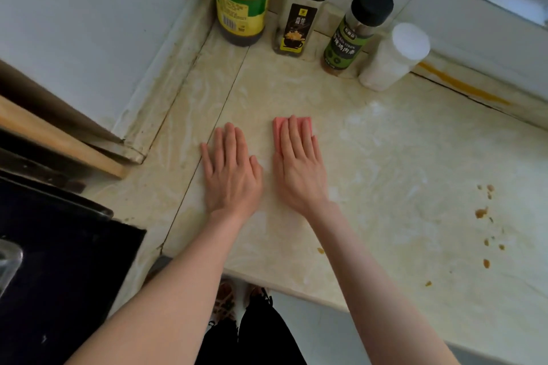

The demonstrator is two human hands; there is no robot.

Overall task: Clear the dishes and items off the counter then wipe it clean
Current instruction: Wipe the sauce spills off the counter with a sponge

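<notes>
A cream marbled counter (pixel 385 157) fills the middle of the view, streaked with white soapy smears. My right hand (pixel 299 166) lies flat with straight fingers on a pink cloth (pixel 278 130), pressing it onto the counter; only the cloth's far edge and left side show. My left hand (pixel 231 169) rests flat on the bare counter just to the left, fingers straight, holding nothing. Brown food crumbs (pixel 482 212) are scattered on the counter at the right.
In the far corner stand a dark sauce bottle (pixel 241 6), a black-capped seasoning bottle (pixel 299 18), a green-labelled spice jar (pixel 353 35) and a white shaker (pixel 391 59). A black stove top (pixel 59 261) lies at the left. The counter's front edge (pixel 296 287) runs below my forearms.
</notes>
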